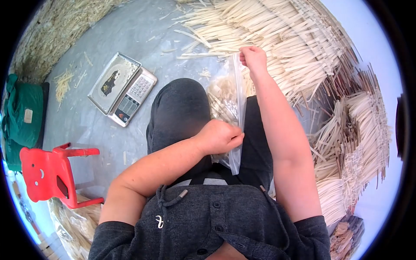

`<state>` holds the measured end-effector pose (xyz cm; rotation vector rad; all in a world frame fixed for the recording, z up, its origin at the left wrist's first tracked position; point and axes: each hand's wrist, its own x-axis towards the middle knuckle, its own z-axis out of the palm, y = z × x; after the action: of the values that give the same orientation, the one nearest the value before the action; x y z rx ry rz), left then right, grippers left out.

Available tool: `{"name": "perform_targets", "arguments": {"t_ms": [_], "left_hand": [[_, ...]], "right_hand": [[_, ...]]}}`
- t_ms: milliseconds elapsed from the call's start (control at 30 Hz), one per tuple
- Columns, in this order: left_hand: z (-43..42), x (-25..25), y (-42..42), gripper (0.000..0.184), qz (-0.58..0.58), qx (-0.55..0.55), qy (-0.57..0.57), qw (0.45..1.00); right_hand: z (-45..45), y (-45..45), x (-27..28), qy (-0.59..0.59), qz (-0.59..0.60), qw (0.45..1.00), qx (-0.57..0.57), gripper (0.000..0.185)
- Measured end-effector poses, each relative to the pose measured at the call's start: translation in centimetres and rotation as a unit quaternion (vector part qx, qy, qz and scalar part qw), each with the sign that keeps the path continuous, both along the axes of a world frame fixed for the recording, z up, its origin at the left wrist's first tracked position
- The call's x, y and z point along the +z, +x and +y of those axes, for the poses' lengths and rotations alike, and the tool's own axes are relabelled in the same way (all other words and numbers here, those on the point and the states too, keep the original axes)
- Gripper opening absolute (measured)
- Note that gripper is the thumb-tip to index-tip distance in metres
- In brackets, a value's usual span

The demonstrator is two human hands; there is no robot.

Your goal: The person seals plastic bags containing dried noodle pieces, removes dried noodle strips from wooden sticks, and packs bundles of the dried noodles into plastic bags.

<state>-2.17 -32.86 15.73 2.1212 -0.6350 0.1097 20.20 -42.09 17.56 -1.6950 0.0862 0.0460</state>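
- Grey floor (164, 65); pale strips (277, 26) heaped at far and right sides.
- Clear plastic bag (226, 104) on the person's lap (180, 104); pale pieces (219, 92) inside, hard to make out through the film.
- Right hand (255, 60) pinches the far end of its edge band (236, 158); left hand (222, 136) grips nearer the body, covering part of the bag.
- Green bag (26, 115) cut off at left, contents hidden.

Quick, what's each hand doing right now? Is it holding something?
Left hand: closed, pinching the clear plastic bag by its edge.
Right hand: closed, pinching the same edge at its far end.
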Motion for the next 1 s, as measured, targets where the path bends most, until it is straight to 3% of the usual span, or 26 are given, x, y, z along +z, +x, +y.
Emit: {"name": "perform_targets", "arguments": {"t_ms": [33,100,133,200,233,267,333,367,467,633,767,867,1000], "left_hand": [[0.1,0.1,0.0,0.027,0.001,0.003,0.007,1.000],[0.0,0.1,0.1,0.027,0.000,0.005,0.010,1.000],[-0.1,0.1,0.0,0.027,0.001,0.008,0.012,1.000],[-0.1,-0.1,0.1,0.027,0.002,0.011,0.005,1.000],[-0.1,-0.1,0.1,0.026,0.004,0.014,0.002,1.000],[-0.1,0.1,0.0,0.026,0.003,0.013,0.002,1.000],[0.0,0.5,0.0,0.025,0.020,0.019,-0.005,1.000],[0.1,0.9,0.0,0.025,0.016,0.017,-0.003,1.000],[1.5,2.1,-0.4,0.024,0.042,0.059,-0.033,0.997],[5.9,6.8,-0.5,0.021,0.028,0.093,0.142,0.985],[9.6,11.3,2.2,0.023,-0.059,0.026,0.342,0.937],[11.9,13.2,4.3,0.029,-0.027,-0.044,0.413,0.909],[12.9,7.5,6.0,0.029,0.014,0.043,0.432,0.901]], "right_hand": [[-0.1,0.0,0.5,0.000,0.000,1.000,-0.001,0.026],[-1.0,-0.6,1.8,-0.120,0.028,0.992,0.031,0.049],[-1.2,-1.5,2.9,-0.123,0.027,0.992,0.029,0.049],[-1.1,-3.3,4.5,-0.305,0.064,0.942,0.121,0.056],[-1.0,-3.5,4.0,-0.330,0.079,0.930,0.141,0.050],[-1.3,-3.3,2.7,-0.329,0.078,0.931,0.139,0.050],[-1.7,-2.5,0.5,-0.200,0.036,0.954,0.220,0.043],[-1.6,-2.2,0.1,-0.187,0.021,0.965,0.182,0.028],[-1.3,-1.7,-0.2,-0.202,-0.022,0.971,0.123,0.019],[-3.4,-3.0,3.8,-0.167,-0.022,0.984,0.060,0.017],[-6.3,-4.2,8.6,-0.110,0.013,0.992,0.054,0.018],[-8.0,-6.2,9.5,-0.101,0.034,0.990,0.097,0.019],[-8.6,-7.0,4.9,-0.105,0.149,0.975,0.125,0.022]]}}
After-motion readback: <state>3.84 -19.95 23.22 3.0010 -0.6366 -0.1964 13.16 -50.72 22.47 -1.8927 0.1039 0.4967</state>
